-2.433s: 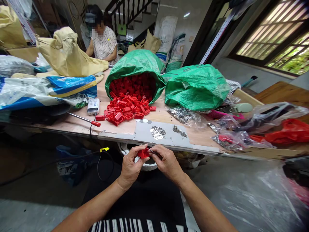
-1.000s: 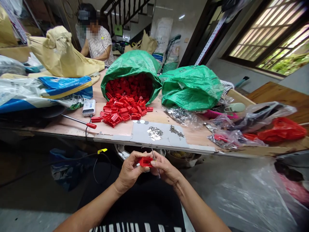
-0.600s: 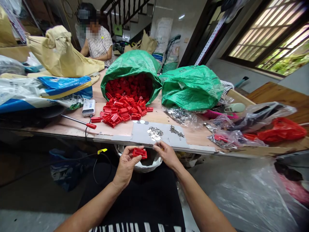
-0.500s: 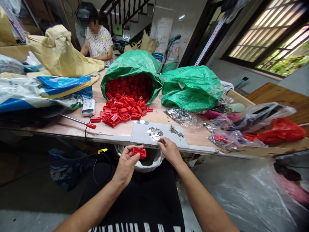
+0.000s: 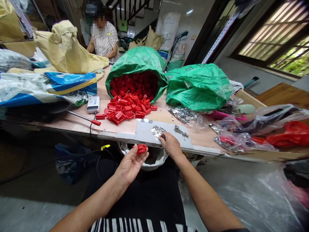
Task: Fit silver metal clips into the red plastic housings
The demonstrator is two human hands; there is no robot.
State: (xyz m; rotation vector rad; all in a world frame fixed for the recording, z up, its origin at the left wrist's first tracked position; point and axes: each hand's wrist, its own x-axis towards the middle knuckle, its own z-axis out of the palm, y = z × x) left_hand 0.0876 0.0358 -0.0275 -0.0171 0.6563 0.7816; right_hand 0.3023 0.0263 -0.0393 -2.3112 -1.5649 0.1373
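My left hand (image 5: 132, 162) holds a red plastic part (image 5: 141, 148) between thumb and fingers, just off the table's front edge. Its fingers are curled under the part. My right hand (image 5: 171, 144) is at the near side of a pile of small shiny metal pieces (image 5: 157, 131), fingertips pinched together; what they hold, if anything, is too small to make out. Beside that pile lies a second, darker heap of small metal pieces (image 5: 181, 130). Both heaps rest on a grey sheet (image 5: 145, 129). A loose pile of red plastic parts (image 5: 125, 108) spills from a green sack (image 5: 137, 56).
A second green sack (image 5: 198, 85) stands at the right, near plastic bags of metal pieces (image 5: 188, 114). A red-handled rod (image 5: 84, 118) and a white power bank (image 5: 93, 104) lie left. Below the edge hangs a white-lined bin (image 5: 154, 164). Across the table sits another person (image 5: 103, 38).
My right hand has moved to the metal pile, fingertips at its edge. My left hand has turned its palm upward, tilting the red part. The whole view has shifted slightly.
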